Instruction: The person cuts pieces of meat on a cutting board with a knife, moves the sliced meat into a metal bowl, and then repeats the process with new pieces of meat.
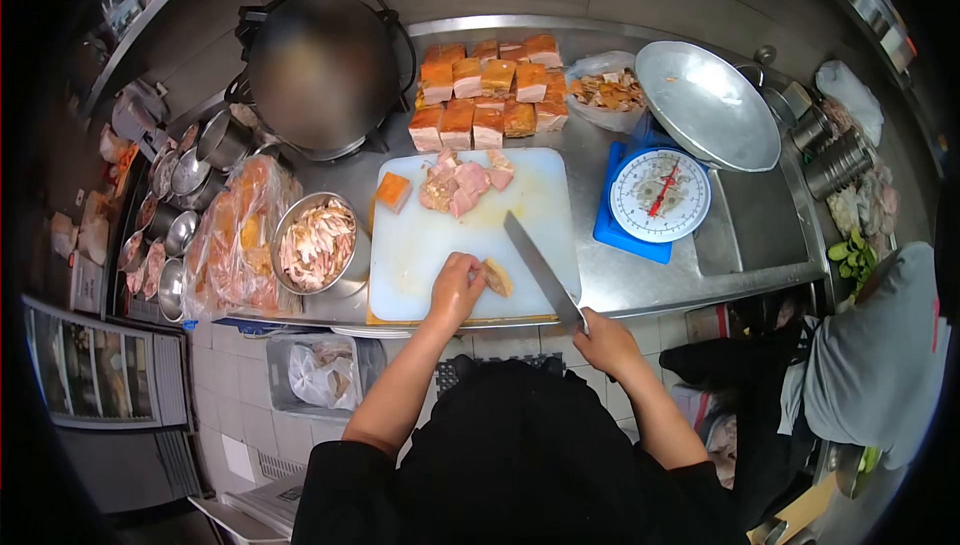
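Right hand (605,340) grips the long steel-bladed knife (540,267), its blade angled over the white rectangular plastic cutting board (420,255). Left hand (455,290), fingers curled, pins a small tan piece of meat (497,277) near the board's front edge. A pile of pink chopped meat (462,185) lies at the far edge.

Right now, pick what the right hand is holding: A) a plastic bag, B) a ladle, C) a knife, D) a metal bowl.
C: the right hand grips the handle of a knife whose blade angles over the cutting board, while the left hand holds down a piece of meat.
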### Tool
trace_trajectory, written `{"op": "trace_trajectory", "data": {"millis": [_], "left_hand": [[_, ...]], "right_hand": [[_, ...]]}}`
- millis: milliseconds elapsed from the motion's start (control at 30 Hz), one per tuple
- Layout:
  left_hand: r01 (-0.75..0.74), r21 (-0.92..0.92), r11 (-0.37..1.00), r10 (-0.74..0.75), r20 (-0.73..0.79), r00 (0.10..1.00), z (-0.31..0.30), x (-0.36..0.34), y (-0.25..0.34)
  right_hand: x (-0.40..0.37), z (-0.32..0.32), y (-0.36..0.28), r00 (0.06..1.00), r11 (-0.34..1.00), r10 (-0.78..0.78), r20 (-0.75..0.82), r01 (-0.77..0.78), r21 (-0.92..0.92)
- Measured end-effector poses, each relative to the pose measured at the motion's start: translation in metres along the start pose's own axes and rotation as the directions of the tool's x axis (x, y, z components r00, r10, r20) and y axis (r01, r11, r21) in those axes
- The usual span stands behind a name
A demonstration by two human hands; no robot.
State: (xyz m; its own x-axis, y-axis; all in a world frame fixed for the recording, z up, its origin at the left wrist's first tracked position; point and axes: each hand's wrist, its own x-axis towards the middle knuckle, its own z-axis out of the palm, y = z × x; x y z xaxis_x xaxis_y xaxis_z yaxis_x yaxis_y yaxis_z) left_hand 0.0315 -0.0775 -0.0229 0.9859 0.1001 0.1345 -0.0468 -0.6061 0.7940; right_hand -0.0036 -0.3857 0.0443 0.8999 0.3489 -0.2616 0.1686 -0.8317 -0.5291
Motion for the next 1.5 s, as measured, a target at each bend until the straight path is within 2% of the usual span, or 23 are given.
{"op": "trace_trajectory", "data": {"millis": [133, 200, 300, 400, 500, 533, 600, 733, 800, 833, 900, 933, 1000, 1033, 1100, 1200, 1233, 1267, 1300, 1333, 1367, 1400, 1500], "left_hand": [[-0.061, 0.002, 0.998, 0.061, -0.009, 0.998, 0.003, 0.001, -0.004], [-0.080, 0.023, 0.997, 0.080, -0.014, 0.997, 0.001, 0.003, -0.005], [-0.135, 0.032, 0.990, 0.134, 0.012, 0.991, -0.004, 0.006, -0.005], [-0.123, 0.031, 0.992, 0.121, 0.053, 0.991, -0.007, 0.006, -0.009], [-0.120, 0.021, 0.993, 0.118, 0.081, 0.990, -0.011, 0.006, -0.007], [-0.149, 0.041, 0.988, 0.145, 0.081, 0.986, -0.011, 0.007, -0.009], [-0.182, 0.059, 0.981, 0.178, 0.077, 0.981, -0.013, 0.009, -0.009], [-0.144, 0.057, 0.988, 0.137, 0.103, 0.985, -0.013, 0.008, -0.008], [-0.155, 0.042, 0.987, 0.151, 0.081, 0.985, -0.011, 0.010, -0.008], [-0.162, 0.042, 0.986, 0.159, 0.075, 0.984, -0.010, 0.009, -0.009], [-0.164, 0.046, 0.985, 0.160, 0.068, 0.985, -0.010, 0.007, -0.014], [-0.154, 0.045, 0.987, 0.151, 0.067, 0.986, -0.009, 0.007, -0.014], [-0.152, 0.039, 0.988, 0.150, 0.062, 0.987, -0.008, 0.011, -0.013], [-0.159, 0.035, 0.987, 0.156, 0.081, 0.985, -0.009, 0.010, -0.015], [-0.170, 0.033, 0.985, 0.166, 0.097, 0.981, -0.012, 0.011, -0.014], [-0.152, -0.004, 0.988, 0.152, 0.077, 0.985, -0.012, 0.004, -0.016], [-0.143, 0.010, 0.990, 0.142, 0.071, 0.987, -0.011, 0.006, -0.015], [-0.137, 0.021, 0.990, 0.135, 0.070, 0.988, -0.010, 0.007, -0.014], [-0.141, 0.019, 0.990, 0.140, 0.068, 0.988, -0.010, 0.009, -0.014], [-0.156, 0.013, 0.988, 0.155, 0.064, 0.986, -0.011, 0.011, -0.015], [-0.166, 0.010, 0.986, 0.165, 0.074, 0.984, -0.012, 0.007, -0.017], [-0.169, 0.013, 0.985, 0.168, 0.077, 0.983, -0.013, 0.006, -0.017], [-0.127, -0.004, 0.992, 0.127, 0.077, 0.989, -0.011, 0.003, -0.018]], "right_hand": [[0.028, -0.038, -0.063, 0.994, 0.990, -0.018, 0.111, 0.034, -0.137], [0.049, -0.040, -0.085, 0.974, 0.970, -0.063, 0.216, 0.110, -0.215], [0.097, 0.002, -0.077, 0.967, 0.968, -0.118, 0.226, 0.163, -0.192], [0.121, -0.004, -0.091, 0.947, 0.957, -0.120, 0.298, 0.190, -0.217], [0.100, -0.044, -0.121, 0.916, 0.953, -0.075, 0.395, 0.183, -0.242], [0.099, -0.033, -0.113, 0.910, 0.952, -0.074, 0.407, 0.187, -0.244], [0.101, -0.005, -0.090, 0.941, 0.946, -0.164, 0.297, 0.236, -0.224], [0.119, -0.015, -0.105, 0.941, 0.970, -0.160, 0.297, 0.206, -0.131], [0.106, -0.061, -0.142, 0.854, 0.988, 0.098, 0.511, -0.024, -0.149], [0.103, -0.057, -0.138, 0.849, 0.988, 0.101, 0.519, -0.022, -0.156], [0.094, -0.041, -0.125, 0.894, 0.970, 0.013, 0.447, 0.097, -0.222], [0.102, -0.022, -0.110, 0.894, 0.969, 0.013, 0.447, 0.099, -0.225], [0.124, 0.017, -0.077, 0.944, 0.936, -0.239, 0.229, 0.287, -0.204], [0.121, 0.001, -0.093, 0.944, 0.937, -0.238, 0.230, 0.285, -0.203], [0.119, -0.041, -0.126, 0.883, 0.991, 0.035, 0.468, 0.030, -0.131], [0.094, -0.058, -0.137, 0.861, 0.985, 0.070, 0.504, 0.020, -0.170], [0.102, -0.030, -0.118, 0.860, 0.985, 0.067, 0.506, 0.025, -0.173], [0.116, 0.015, -0.083, 0.940, 0.969, -0.112, 0.323, 0.176, -0.174], [0.116, 0.019, -0.092, 0.947, 0.925, -0.297, 0.124, 0.317, -0.207], [0.123, 0.010, -0.094, 0.945, 0.922, -0.302, 0.122, 0.322, -0.213], [0.130, 0.002, -0.095, 0.948, 0.973, -0.158, 0.278, 0.197, -0.118], [0.128, -0.021, -0.115, 0.902, 0.997, -0.029, 0.431, 0.054, -0.046], [0.107, -0.045, -0.132, 0.886, 0.993, 0.023, 0.463, 0.034, -0.114]]}}
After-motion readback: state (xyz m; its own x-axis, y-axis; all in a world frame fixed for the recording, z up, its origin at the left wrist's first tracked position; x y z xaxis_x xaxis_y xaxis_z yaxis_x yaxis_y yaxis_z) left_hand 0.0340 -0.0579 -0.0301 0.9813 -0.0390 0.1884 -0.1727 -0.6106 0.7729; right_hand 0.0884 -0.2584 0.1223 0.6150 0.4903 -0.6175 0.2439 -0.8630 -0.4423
